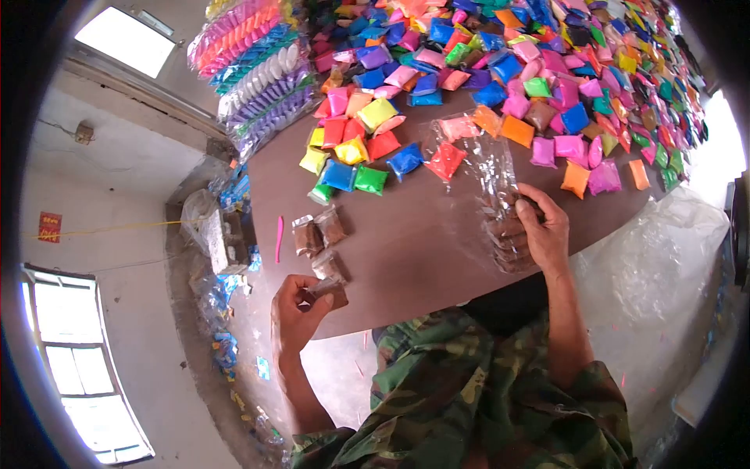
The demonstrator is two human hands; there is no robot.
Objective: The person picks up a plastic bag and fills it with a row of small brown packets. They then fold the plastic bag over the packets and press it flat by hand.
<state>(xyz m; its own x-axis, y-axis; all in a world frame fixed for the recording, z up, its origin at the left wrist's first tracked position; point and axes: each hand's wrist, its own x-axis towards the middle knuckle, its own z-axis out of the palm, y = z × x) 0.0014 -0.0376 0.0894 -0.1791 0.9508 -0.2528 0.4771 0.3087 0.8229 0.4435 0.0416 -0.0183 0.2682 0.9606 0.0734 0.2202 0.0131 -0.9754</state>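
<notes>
On my head feed, a brown table [391,250] spans the middle, with a heap of colourful packets [539,78] across its far side. Bundled rows of packets [262,86] sit at far left. Right of centre, my right hand [544,227] grips clear plastic [497,176] with a row of brown packets [512,244] at its near end. My left hand [298,311] pinches a single brown packet [331,294] at the near left edge. Three loose brown packets [330,225] lie just beyond; left of them rests a thin pink strip [280,239].
</notes>
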